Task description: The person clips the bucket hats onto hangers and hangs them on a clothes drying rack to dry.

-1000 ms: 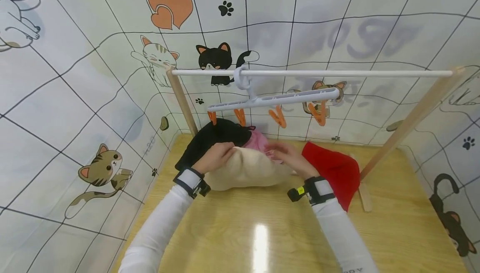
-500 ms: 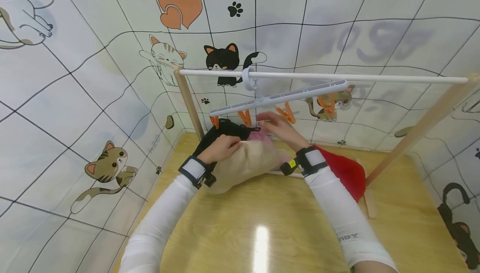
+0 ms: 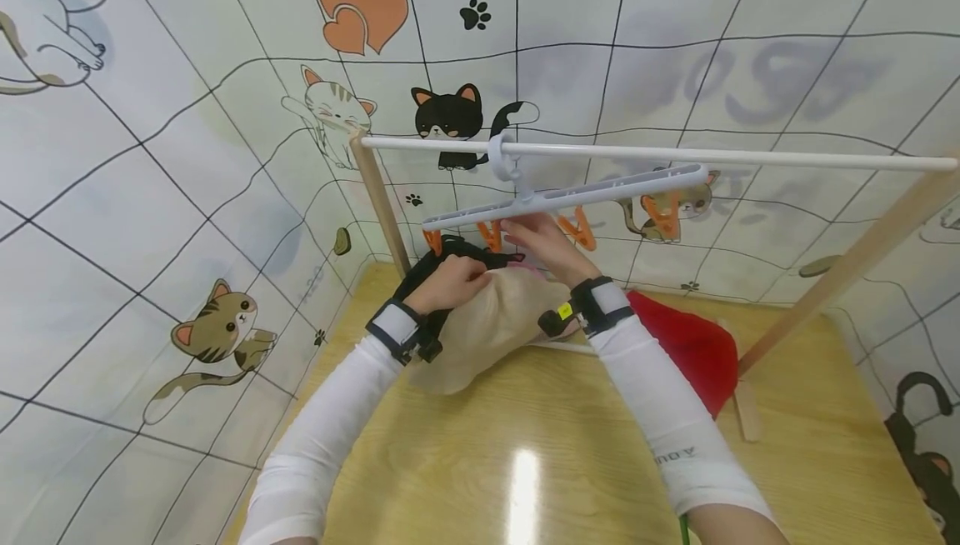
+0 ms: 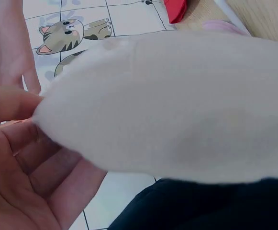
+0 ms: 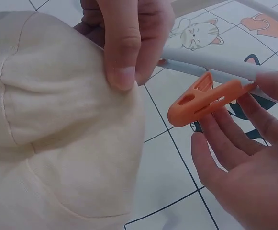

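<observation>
My left hand [image 3: 452, 280] pinches the upper edge of a cream cloth item [image 3: 495, 312] between thumb and fingers, lifting that edge off the pile. Stitched seams show on the cream cloth [image 5: 76, 124] in the right wrist view; its kind is unclear. Up at the pale blue hanger [image 3: 600, 190], my right hand [image 3: 542, 238] holds the end of an orange clip [image 5: 201, 103] between thumb and fingertips. That clip hangs from the hanger's bar, close beside the pinched cloth edge. Other orange clips [image 3: 577, 228] hang along the same bar.
A white rod [image 3: 720, 156] on wooden posts [image 3: 378, 199] carries the hanger. Black cloth [image 3: 420, 274] lies behind the left hand, with a bit of pink cloth [image 3: 534, 270] behind the cream one. Red cloth [image 3: 682, 345] lies at the right on the wooden table [image 3: 585, 462].
My right hand has left the cream cloth and risen up and left to the clip on the hanger. The left hand keeps its pinch, raised slightly, and the cream cloth now hangs slanted.
</observation>
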Demonstrator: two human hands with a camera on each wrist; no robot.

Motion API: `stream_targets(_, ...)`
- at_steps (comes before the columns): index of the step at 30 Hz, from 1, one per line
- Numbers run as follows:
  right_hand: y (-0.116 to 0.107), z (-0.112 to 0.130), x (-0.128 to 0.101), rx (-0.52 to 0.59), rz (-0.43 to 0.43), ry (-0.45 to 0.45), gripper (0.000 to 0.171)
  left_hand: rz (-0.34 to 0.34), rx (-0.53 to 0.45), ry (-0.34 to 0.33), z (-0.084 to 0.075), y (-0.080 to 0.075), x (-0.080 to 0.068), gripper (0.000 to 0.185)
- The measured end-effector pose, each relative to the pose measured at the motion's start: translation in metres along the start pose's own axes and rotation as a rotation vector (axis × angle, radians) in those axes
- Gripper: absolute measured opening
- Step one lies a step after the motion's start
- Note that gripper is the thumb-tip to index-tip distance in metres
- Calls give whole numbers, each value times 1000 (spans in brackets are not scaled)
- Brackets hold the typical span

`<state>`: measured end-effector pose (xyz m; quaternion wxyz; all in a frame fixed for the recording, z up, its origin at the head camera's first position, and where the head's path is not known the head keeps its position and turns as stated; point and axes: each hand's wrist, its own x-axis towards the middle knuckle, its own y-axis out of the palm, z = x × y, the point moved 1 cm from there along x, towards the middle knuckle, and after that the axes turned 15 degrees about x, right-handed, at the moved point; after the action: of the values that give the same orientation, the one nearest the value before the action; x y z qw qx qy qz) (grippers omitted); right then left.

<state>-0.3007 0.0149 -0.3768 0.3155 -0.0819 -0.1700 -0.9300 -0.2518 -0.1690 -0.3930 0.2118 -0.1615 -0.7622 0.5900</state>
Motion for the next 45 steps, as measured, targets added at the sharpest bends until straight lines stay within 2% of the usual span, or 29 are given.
stream_targets(6, 2, -2, 7, -15, 5, 27, 25, 36, 20, -47, 0, -5, 5, 27)
stream_targets(13, 6, -2, 7, 46, 11, 55, 34, 22, 3, -58, 3, -8, 9, 24)
stream_targets(18, 6, -7, 7, 78, 0, 66, 33, 12, -21, -58, 3, -6, 10, 26)
stream_targets(23, 7, -16, 6, 161, -18, 19, 21, 16, -61, -86, 5, -2, 11, 26)
stream_targets(27, 11, -20, 5, 216, -61, -25, 27, 16, -65, -104, 3, -3, 9, 25)
stream_targets(31, 12, -20, 5, 240, -80, -17, 27, 0, -80, -105, 3, -5, 9, 26)
stream_targets(38, 12, -16, 6, 240, -60, 17, 24, -30, -92, -105, 2, -8, 8, 29)
stream_targets(45, 11, -14, 6, 233, -72, 7, 24, -73, -101, -76, -1, -13, 9, 30)
